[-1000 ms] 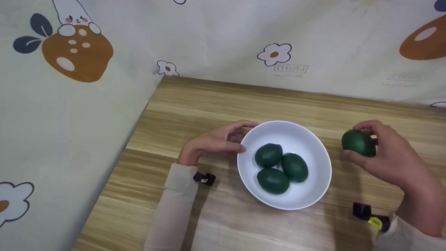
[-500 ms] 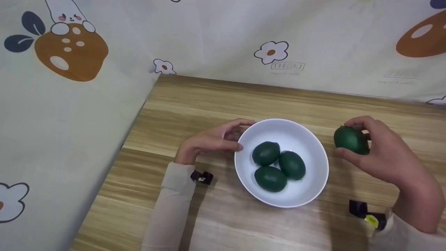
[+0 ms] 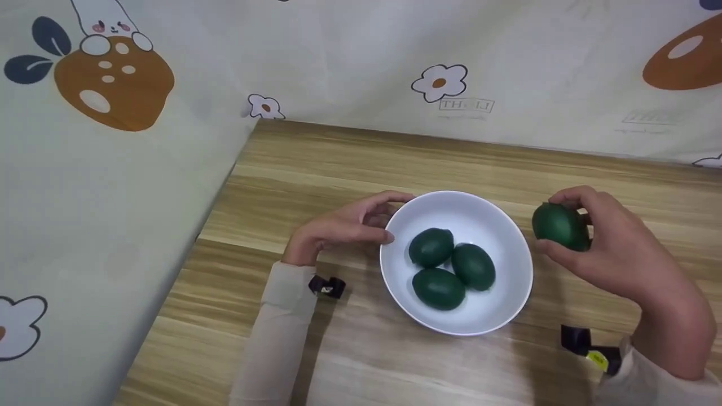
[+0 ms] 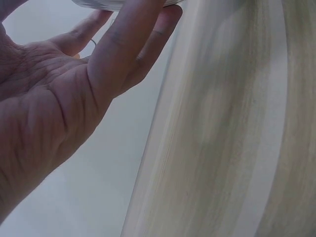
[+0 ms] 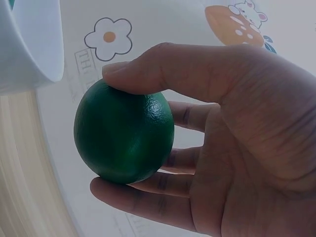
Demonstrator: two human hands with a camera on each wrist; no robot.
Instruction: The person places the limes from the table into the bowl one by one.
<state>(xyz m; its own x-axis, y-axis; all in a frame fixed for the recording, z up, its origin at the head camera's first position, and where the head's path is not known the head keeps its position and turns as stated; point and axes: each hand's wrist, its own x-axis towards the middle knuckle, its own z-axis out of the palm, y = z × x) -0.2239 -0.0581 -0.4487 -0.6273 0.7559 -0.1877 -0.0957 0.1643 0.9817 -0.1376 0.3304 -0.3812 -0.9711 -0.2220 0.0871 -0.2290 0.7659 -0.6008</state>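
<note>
A white bowl (image 3: 510, 293) has three dark green limes inside: an upper-left lime (image 3: 431, 248), a right lime (image 3: 474, 267) and a lower lime (image 3: 439, 288). My left hand (image 3: 352, 228) holds the bowl's left side, thumb at the rim and fingers along the outer wall. In the left wrist view, the left hand's fingers (image 4: 126, 44) reach up to a sliver of the bowl (image 4: 103, 4). Just right of the bowl, my right hand (image 3: 626, 254) pinches another green lime (image 3: 560, 226) between thumb and fingers. That lime (image 5: 123, 133) looks smooth and shiny in the right wrist view.
Under the bowl is a wood-grain table (image 3: 316, 163). A pale cloth (image 3: 350, 62) printed with flowers and orange fruit hangs behind it and on the left. Black wrist mounts (image 3: 327, 287) stick out from both sleeves.
My right hand has brought its lime leftward, closer to the bowl's rim. The left hand keeps its hold on the bowl. The whole view has shifted slightly.
</note>
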